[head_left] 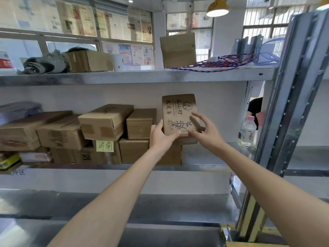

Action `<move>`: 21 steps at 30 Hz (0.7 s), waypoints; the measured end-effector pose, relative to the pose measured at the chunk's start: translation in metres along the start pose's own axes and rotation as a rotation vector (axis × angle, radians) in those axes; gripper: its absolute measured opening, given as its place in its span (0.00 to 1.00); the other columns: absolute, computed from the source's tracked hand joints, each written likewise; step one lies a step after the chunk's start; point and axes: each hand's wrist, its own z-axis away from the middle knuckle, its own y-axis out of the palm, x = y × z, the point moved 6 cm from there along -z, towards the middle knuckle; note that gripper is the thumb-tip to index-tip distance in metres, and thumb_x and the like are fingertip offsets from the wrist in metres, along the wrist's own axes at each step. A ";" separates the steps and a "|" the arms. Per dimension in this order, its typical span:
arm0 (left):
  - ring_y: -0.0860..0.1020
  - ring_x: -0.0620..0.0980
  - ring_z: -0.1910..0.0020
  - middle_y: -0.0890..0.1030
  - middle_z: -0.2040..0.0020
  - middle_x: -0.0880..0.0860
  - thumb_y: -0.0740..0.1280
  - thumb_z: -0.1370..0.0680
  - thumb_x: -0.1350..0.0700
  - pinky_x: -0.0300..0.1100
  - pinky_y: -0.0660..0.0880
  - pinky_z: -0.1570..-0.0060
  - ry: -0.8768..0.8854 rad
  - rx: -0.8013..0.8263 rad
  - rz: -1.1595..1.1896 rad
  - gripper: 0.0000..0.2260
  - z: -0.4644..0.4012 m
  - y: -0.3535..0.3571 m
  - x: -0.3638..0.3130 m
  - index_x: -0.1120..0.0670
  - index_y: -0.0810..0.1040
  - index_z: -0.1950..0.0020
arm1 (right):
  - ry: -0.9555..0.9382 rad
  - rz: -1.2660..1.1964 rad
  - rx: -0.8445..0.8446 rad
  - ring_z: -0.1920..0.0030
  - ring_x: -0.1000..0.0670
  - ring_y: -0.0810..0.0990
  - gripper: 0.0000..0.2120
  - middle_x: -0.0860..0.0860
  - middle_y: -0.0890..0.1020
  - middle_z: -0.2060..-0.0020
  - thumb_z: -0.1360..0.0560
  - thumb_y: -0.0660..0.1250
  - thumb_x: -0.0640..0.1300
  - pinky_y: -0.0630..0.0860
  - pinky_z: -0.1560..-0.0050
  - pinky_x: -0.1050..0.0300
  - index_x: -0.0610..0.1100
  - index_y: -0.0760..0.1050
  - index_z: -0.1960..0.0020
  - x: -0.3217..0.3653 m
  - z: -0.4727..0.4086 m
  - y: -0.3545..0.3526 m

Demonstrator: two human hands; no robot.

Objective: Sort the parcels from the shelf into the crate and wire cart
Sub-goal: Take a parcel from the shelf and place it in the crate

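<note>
Your left hand (161, 135) holds the lower left corner of a flat brown kraft parcel (179, 114), thumb up along its left edge and fingers curled in under its bottom edge. Your right hand (204, 128) is at its lower right, fingers (196, 115) spread and lightly bent across the printed face, thumb near the bottom edge; you cannot tell how firmly it presses. The parcel stands upright on the middle level of the grey metal shelf (142, 77), resting on top of plain corrugated cartons (133, 150); its face carries dark printed characters and a plant drawing.

To the left, more taped cardboard boxes (105, 121) lie stacked, rectangular and scuffed, one with a yellow-green handwritten note (105, 146). A clear plastic bottle (247, 131) with a pink cap stands at the right end. On the top level sit an upright carton (179, 49), a twisted red-and-blue cable (219, 64) and crumpled grey wrapping (41, 64).
</note>
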 end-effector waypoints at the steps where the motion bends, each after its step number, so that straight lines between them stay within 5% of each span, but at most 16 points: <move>1: 0.68 0.47 0.32 0.67 0.32 0.50 0.77 0.26 0.47 0.40 0.65 0.35 0.020 0.000 0.005 0.41 0.004 -0.001 -0.002 0.50 0.60 0.18 | 0.002 -0.013 0.007 0.43 0.63 0.80 0.29 0.59 0.74 0.35 0.23 0.72 0.41 0.77 0.50 0.68 0.58 0.70 0.27 0.004 0.004 -0.002; 3: 0.66 0.43 0.37 0.66 0.35 0.48 0.75 0.24 0.47 0.39 0.63 0.37 0.056 -0.010 0.043 0.36 0.011 -0.006 -0.007 0.46 0.63 0.19 | 0.014 -0.054 0.007 0.51 0.76 0.76 0.28 0.58 0.74 0.38 0.22 0.71 0.37 0.74 0.57 0.76 0.53 0.70 0.25 0.008 0.010 -0.004; 6: 0.67 0.44 0.32 0.70 0.29 0.47 0.69 0.20 0.46 0.41 0.64 0.35 0.084 -0.014 0.181 0.27 0.020 -0.015 -0.013 0.41 0.66 0.22 | 0.033 -0.117 -0.003 0.53 0.80 0.74 0.28 0.61 0.74 0.40 0.22 0.71 0.36 0.73 0.56 0.77 0.52 0.70 0.25 0.014 0.018 -0.002; 12: 0.68 0.49 0.27 0.71 0.25 0.47 0.67 0.19 0.43 0.50 0.67 0.28 0.072 -0.012 0.328 0.21 0.037 -0.053 -0.017 0.38 0.69 0.26 | 0.004 -0.168 0.055 0.41 0.53 0.82 0.29 0.56 0.76 0.35 0.21 0.68 0.35 0.82 0.41 0.56 0.54 0.69 0.24 0.051 0.036 0.018; 19: 0.72 0.50 0.31 0.69 0.29 0.51 0.81 0.42 0.31 0.51 0.73 0.31 0.001 -0.085 0.287 0.50 0.071 -0.148 -0.002 0.40 0.65 0.23 | -0.006 -0.046 0.241 0.26 0.47 0.69 0.31 0.51 0.69 0.25 0.26 0.67 0.53 0.70 0.27 0.40 0.72 0.65 0.27 0.104 0.054 0.088; 21: 0.72 0.50 0.31 0.66 0.29 0.51 0.82 0.44 0.31 0.49 0.73 0.31 -0.024 -0.124 0.274 0.53 0.081 -0.185 0.007 0.42 0.65 0.23 | -0.045 -0.014 0.281 0.21 0.48 0.62 0.31 0.50 0.63 0.21 0.24 0.67 0.53 0.64 0.23 0.41 0.69 0.63 0.24 0.133 0.062 0.120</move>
